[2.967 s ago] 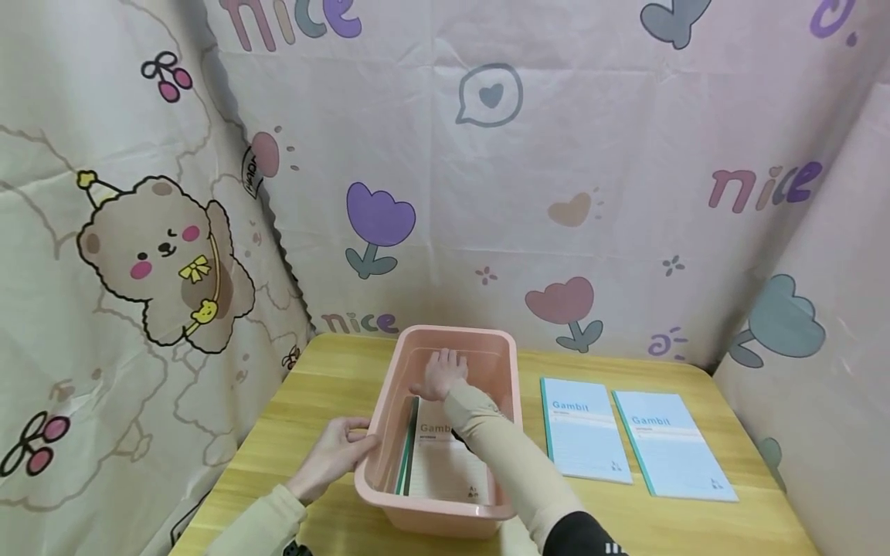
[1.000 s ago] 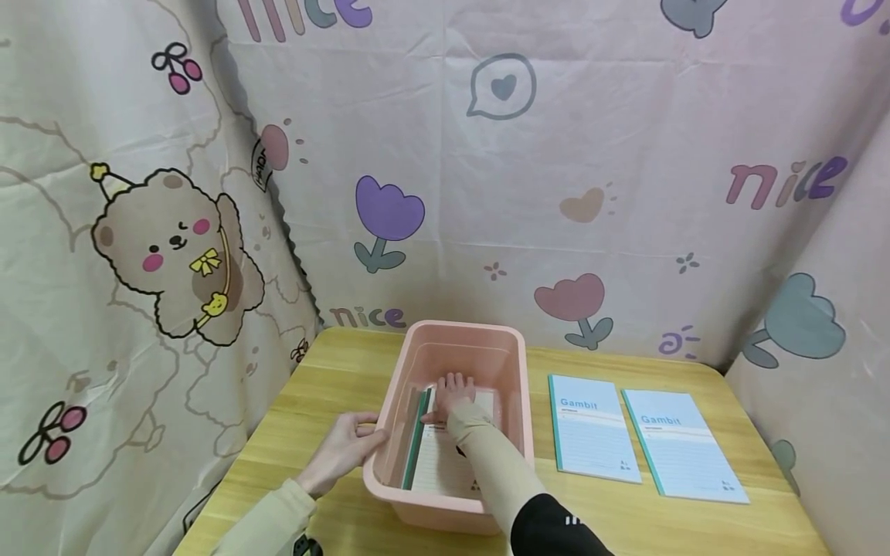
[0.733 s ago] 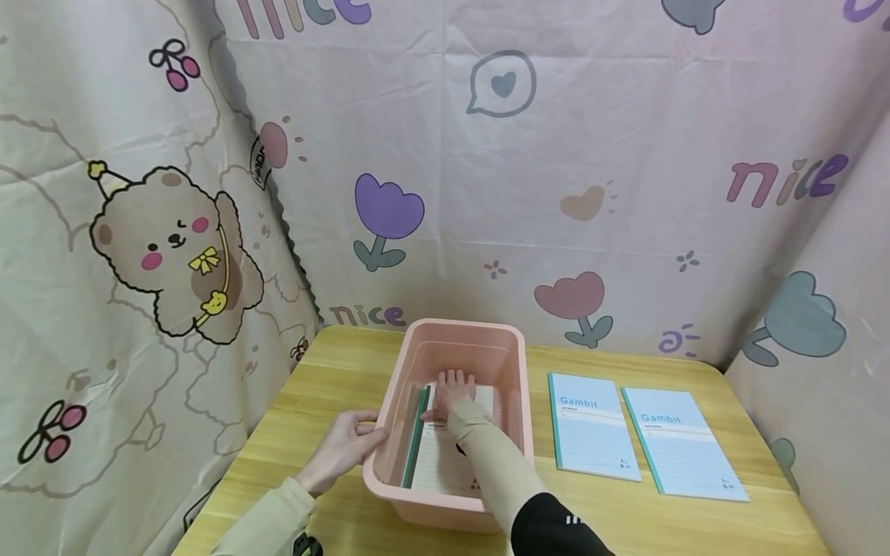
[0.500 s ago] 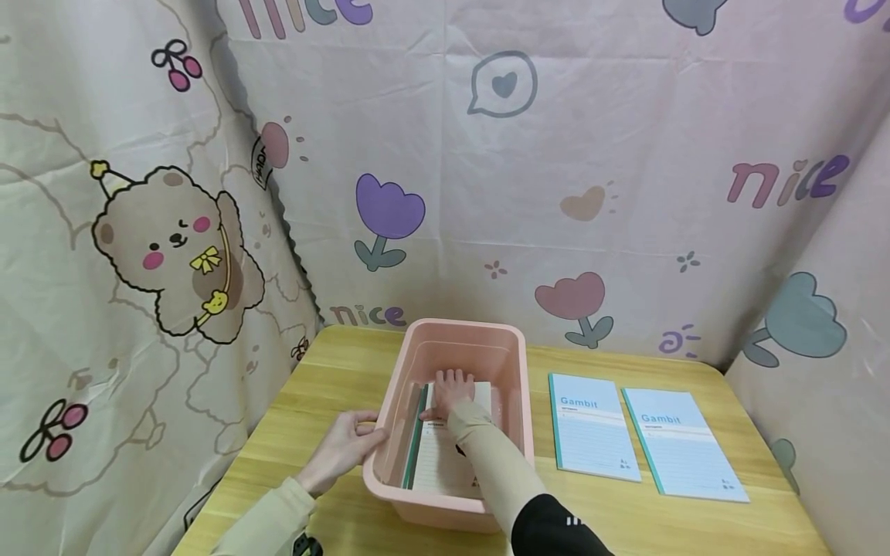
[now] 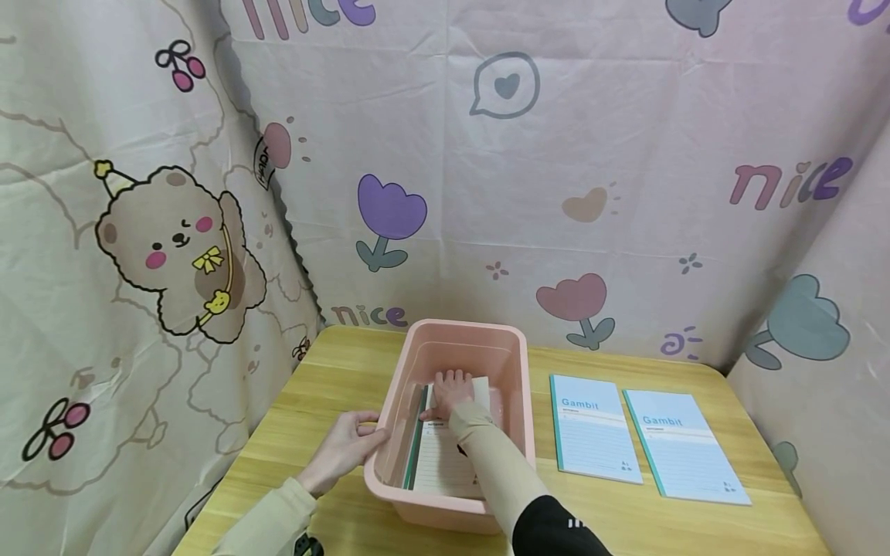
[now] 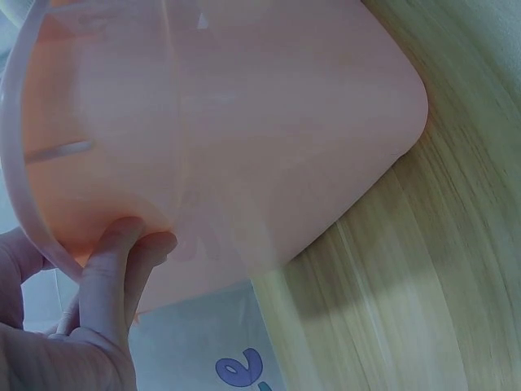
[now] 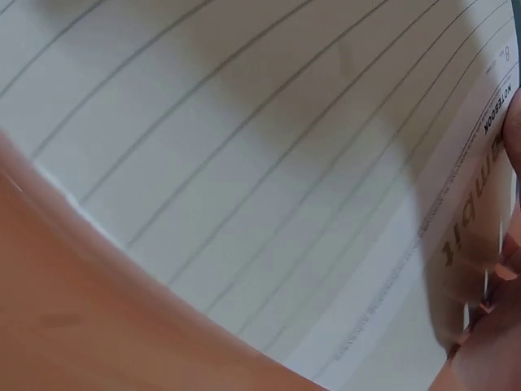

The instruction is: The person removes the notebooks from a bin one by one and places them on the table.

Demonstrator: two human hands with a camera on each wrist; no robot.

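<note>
A pink plastic bin (image 5: 417,506) stands on the table, and my left hand (image 5: 342,448) pinches its left rim. In the left wrist view, that hand's fingers (image 6: 110,269) lie over the bin's outer wall. Inside the bin, my right hand (image 5: 452,394) holds the far end of a pale, dark-spined Gambit notebook (image 5: 445,467). The right wrist view shows fingers (image 7: 492,350) bent at the notebook's end, with the thumb (image 7: 513,134) on its cover. This notebook's free edge bows upward. A teal spine (image 5: 412,455) shows beside it, the rest of that notebook hidden underneath.
Two light blue Gambit notebooks with teal spines lie flat on the right of the table, a nearer-middle one (image 5: 594,432) and one farther right (image 5: 684,444). A printed curtain (image 5: 480,193) hangs behind the wood-grain table (image 5: 348,355).
My right hand has come down and nearer from the bin's far end onto the notebook. Over the last second the notebook has slid slightly left, covering more of the teal spine. The left hand stays put.
</note>
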